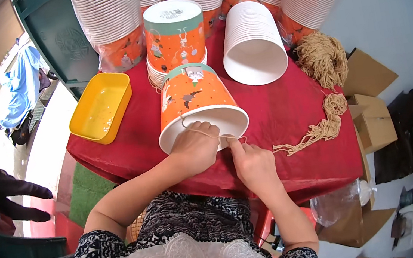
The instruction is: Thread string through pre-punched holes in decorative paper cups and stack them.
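Note:
An orange printed paper bucket (194, 98) lies tilted on the red table (292, 114), its white open rim facing me. My left hand (194, 147) grips the rim of this bucket at its near edge. A tan string (206, 131) runs from the bucket's side over my left hand to my right hand (250, 161), which pinches it just below the rim. Loose tan strings (311, 135) lie to the right of my right hand.
A yellow tray (101, 106) sits at the table's left. Another orange bucket (174, 34) stands behind, a white stack of buckets (253, 43) lies beside it, and tall stacks line the back. A string bundle (322, 57) and cardboard boxes (373, 116) are at right.

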`<move>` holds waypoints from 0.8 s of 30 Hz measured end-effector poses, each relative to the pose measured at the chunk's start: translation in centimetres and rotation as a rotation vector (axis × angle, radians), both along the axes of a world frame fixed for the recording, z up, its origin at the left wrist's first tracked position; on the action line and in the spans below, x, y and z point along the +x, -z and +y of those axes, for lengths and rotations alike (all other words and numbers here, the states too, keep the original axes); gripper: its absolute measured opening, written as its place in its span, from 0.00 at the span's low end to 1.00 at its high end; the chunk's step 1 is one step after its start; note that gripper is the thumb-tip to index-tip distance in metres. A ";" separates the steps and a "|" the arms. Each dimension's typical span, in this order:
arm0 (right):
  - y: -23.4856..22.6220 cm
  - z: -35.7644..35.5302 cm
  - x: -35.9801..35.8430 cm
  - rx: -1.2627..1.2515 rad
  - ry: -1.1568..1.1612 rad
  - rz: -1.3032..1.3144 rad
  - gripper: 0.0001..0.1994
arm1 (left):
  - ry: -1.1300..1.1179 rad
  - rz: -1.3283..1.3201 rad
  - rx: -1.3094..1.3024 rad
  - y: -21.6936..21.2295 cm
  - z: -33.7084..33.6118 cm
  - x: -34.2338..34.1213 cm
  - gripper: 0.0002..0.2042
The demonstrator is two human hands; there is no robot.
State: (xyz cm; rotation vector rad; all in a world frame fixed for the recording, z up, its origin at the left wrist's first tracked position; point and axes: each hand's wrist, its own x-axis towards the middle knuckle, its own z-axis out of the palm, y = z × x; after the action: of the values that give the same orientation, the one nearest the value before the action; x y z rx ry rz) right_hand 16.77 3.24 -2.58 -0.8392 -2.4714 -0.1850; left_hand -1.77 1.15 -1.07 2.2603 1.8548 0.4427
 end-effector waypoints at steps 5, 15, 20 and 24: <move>0.0 -0.1 0.1 -0.046 0.038 0.048 0.18 | -0.020 -0.012 -0.058 -0.8 -0.1 0.4 0.08; 0.9 0.8 -0.4 -0.040 0.020 0.143 0.15 | 0.077 -0.055 0.123 0.4 -0.2 0.1 0.05; -2.9 1.9 -1.0 0.077 -0.130 0.165 0.12 | 0.144 -0.141 0.003 -3.2 0.8 -2.1 0.07; -8.5 3.4 -1.2 -0.031 -0.290 0.304 0.08 | 0.189 -0.190 -0.008 -9.8 2.0 -3.8 0.10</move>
State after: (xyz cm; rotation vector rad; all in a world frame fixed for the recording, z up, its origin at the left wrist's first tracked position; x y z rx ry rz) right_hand 15.54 6.62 5.94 -0.4712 -2.2765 0.0801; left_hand -5.61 3.16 8.75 2.2724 1.5332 0.5938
